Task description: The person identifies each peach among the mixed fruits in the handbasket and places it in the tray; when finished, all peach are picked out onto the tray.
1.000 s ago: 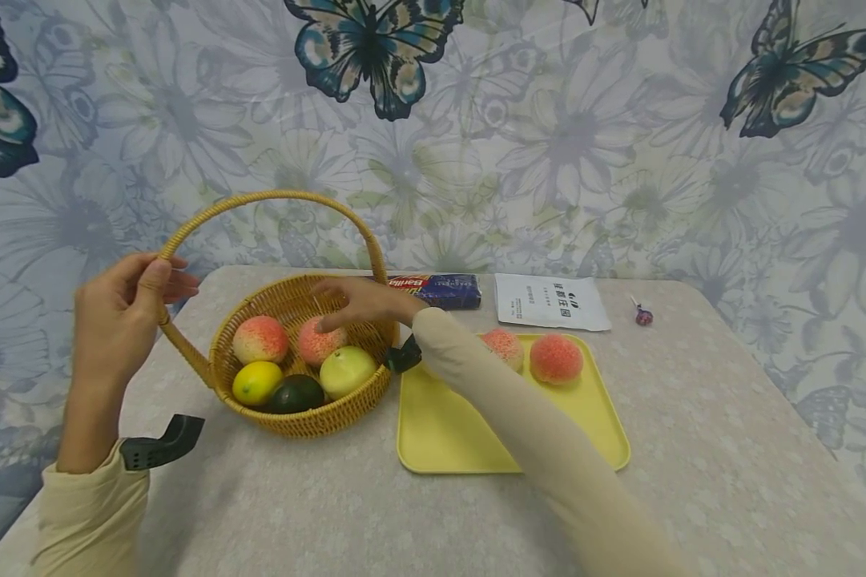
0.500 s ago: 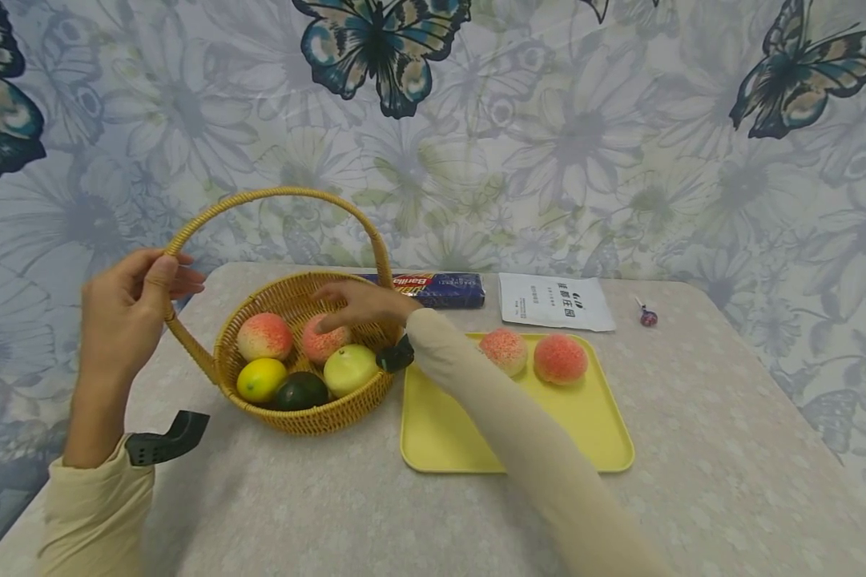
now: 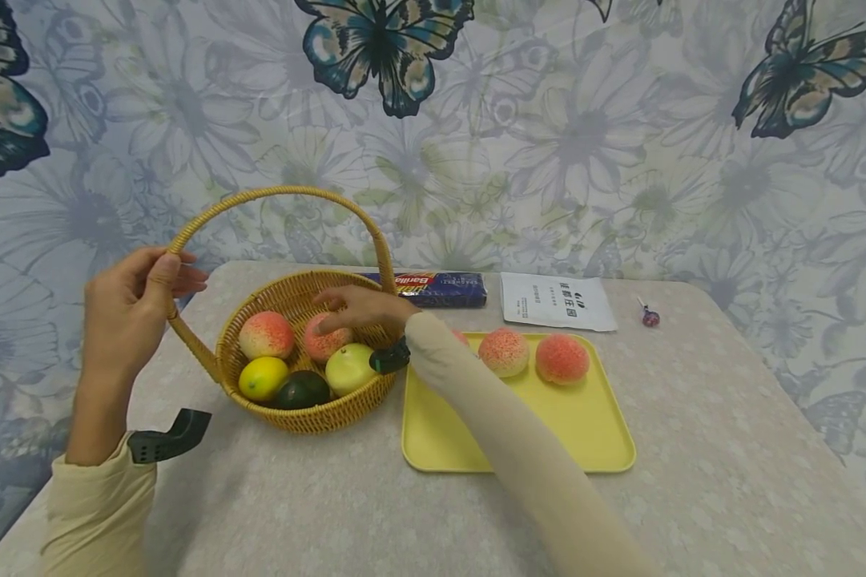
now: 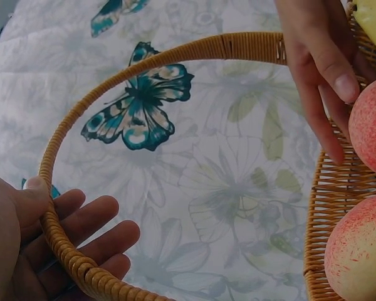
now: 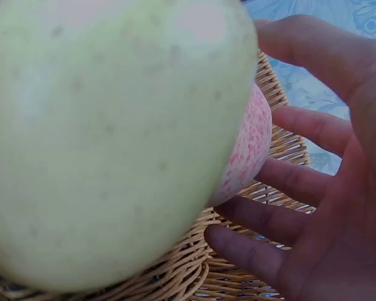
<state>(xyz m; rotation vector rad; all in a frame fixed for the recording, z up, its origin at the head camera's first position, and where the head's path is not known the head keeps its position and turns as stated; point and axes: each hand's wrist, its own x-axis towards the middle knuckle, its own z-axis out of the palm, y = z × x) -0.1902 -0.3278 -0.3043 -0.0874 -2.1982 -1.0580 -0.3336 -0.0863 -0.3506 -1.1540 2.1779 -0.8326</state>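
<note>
Inside the basket [image 3: 310, 417] rim, right hand [image 3: 360, 306] (grip spread) touches a peach [image 3: 322, 343]; left hand [image 3: 126, 308] pinches the handle [image 3: 274, 195]

Dark blue pasta box [image 3: 433, 288] at the back of the desk [image 3: 692, 449]: red label reads "Barilla", upside down from the head view. White packet [image 3: 557, 300] beside it carries dark printed characters, too small to read.

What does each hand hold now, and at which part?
The left hand holds the wicker basket by the left side of its handle. The right hand reaches over a peach in the basket, fingers spread, not yet gripping it.
</note>
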